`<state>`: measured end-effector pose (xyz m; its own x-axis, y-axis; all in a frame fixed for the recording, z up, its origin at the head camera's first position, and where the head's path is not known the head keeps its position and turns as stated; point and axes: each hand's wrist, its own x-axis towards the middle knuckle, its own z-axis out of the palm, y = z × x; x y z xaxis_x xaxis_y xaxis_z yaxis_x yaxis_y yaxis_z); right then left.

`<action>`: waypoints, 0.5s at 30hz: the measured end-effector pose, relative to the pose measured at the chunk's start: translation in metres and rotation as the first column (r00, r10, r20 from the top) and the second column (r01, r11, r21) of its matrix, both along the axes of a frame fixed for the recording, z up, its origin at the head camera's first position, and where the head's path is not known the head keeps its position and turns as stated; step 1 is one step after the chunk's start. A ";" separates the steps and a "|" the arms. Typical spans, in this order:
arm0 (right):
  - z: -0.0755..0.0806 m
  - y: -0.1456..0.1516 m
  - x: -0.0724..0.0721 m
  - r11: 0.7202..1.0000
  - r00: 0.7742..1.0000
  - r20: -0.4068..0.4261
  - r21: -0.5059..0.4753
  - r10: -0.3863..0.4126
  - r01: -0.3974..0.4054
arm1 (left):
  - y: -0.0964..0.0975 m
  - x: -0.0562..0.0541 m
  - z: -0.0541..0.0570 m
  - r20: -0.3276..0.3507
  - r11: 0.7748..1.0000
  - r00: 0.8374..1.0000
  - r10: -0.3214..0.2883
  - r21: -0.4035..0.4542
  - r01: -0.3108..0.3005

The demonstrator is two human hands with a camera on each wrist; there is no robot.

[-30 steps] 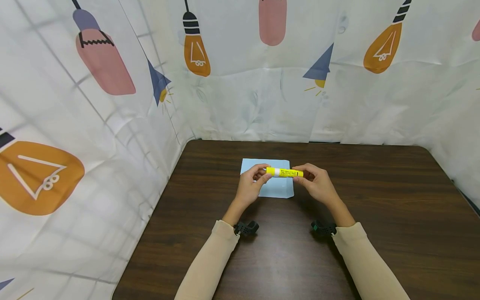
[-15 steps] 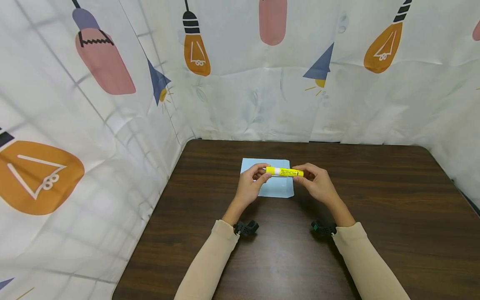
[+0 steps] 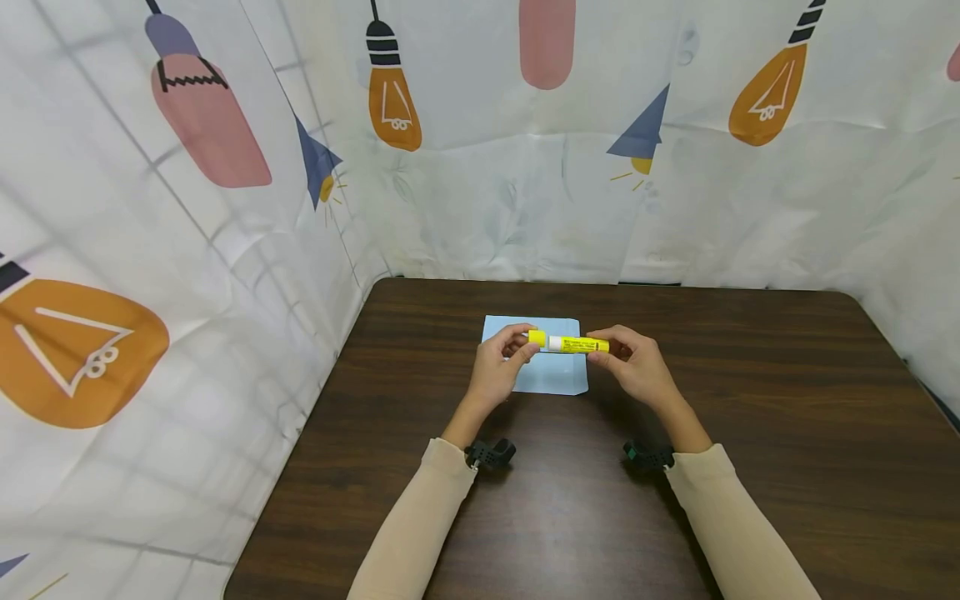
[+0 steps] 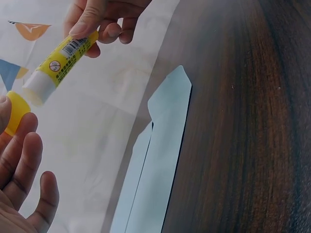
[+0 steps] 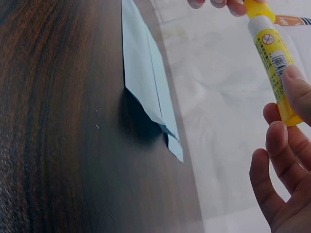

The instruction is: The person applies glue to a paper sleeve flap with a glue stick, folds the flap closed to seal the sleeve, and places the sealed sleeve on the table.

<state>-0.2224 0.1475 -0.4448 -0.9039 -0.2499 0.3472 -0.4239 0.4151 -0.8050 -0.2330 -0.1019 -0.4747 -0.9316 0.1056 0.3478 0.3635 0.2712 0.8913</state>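
My right hand (image 3: 633, 362) pinches a yellow glue stick (image 3: 583, 344) by its far end, above the table. Its label and white collar show plainly in the left wrist view, where the tube (image 4: 65, 58) points toward the left hand. Between thumb and fingers, my left hand (image 3: 497, 365) holds the yellow cap (image 3: 537, 337), a small gap apart from the white collar. Beneath both hands lies a light blue folded paper (image 3: 551, 379), like an envelope, partly hidden by the left hand. In the right wrist view, the paper's folded edge (image 5: 146, 73) lifts slightly off the table.
The dark wooden table (image 3: 750, 400) extends to both sides and toward me. A pale cloth curtain (image 3: 480, 192) with printed bulbs and lamps stands behind the table and along its left. Each wrist wears a black band (image 3: 491, 454).
The yellow cap has come off the glue stick, and a gap shows between them. My left hand has shifted slightly left with the cap; the right hand has barely moved.
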 end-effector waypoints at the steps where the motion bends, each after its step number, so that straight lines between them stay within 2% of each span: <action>1: 0.000 0.000 0.000 1.000 1.000 -0.001 0.000 -0.002 0.002 | 0.000 0.000 0.000 0.000 1.000 1.000 0.004 -0.003 -0.004; 15: 0.000 0.002 -0.001 1.000 1.000 -0.010 -0.011 0.005 -0.006 | -0.003 -0.002 0.000 0.006 0.999 0.999 0.035 0.021 -0.035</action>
<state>-0.2233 0.1497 -0.4447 -0.8991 -0.2511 0.3586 -0.4340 0.4041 -0.8052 -0.2346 -0.1049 -0.4748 -0.9365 0.0654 0.3446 0.3493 0.2646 0.8989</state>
